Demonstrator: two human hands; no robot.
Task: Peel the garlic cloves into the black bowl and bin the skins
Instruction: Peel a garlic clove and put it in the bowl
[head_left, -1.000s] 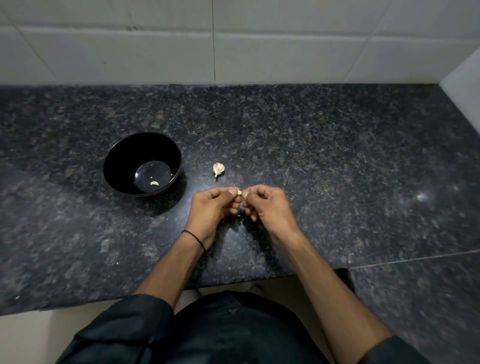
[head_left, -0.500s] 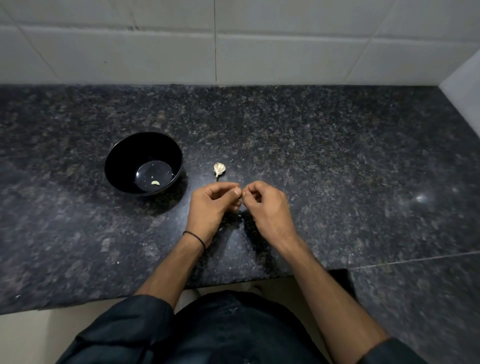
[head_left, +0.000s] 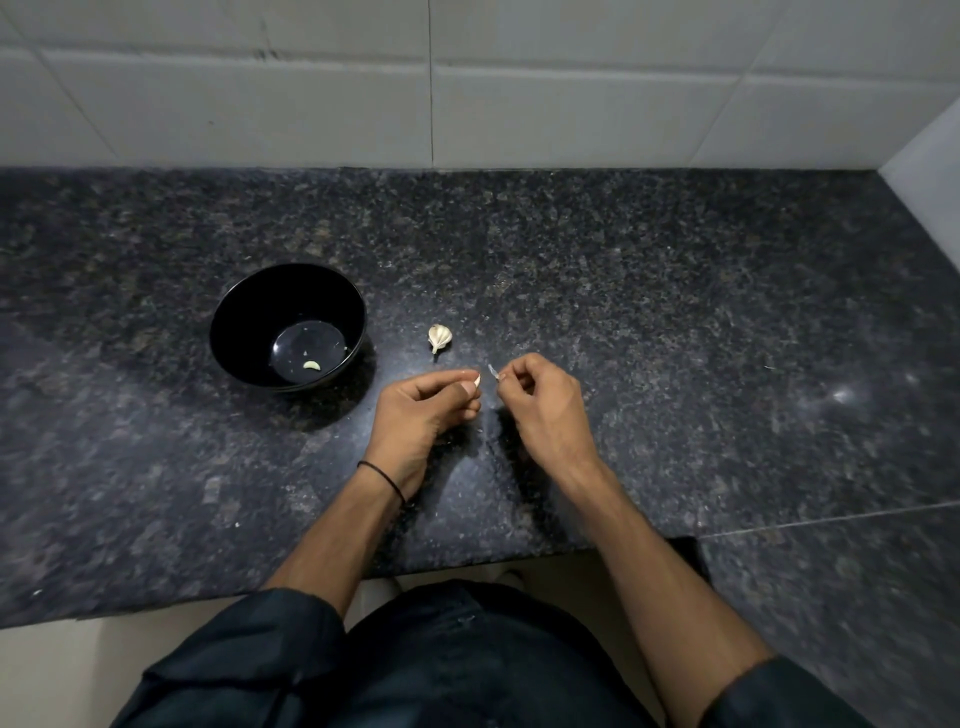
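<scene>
A black bowl (head_left: 244, 312) stands on the dark granite counter at the left, with one peeled clove (head_left: 311, 366) on its bottom. A small piece of garlic bulb (head_left: 439, 336) in its skin lies right of the bowl. Just in front of that piece, my left hand (head_left: 421, 410) pinches a pale garlic clove (head_left: 476, 381) between thumb and fingers. My right hand (head_left: 545, 410) is a little to the right of it and pinches a thin strip of skin (head_left: 492, 371) at its fingertips. A small gap separates the two hands.
The granite counter (head_left: 675, 322) runs back to a white tiled wall (head_left: 467, 93), and a white side wall closes the right end. The counter's front edge is just behind my wrists, with my dark clothing below it. No bin is in view.
My hands were together at the clove. They have drawn apart, and the right hand has come away with a strip of skin while the left keeps the clove.
</scene>
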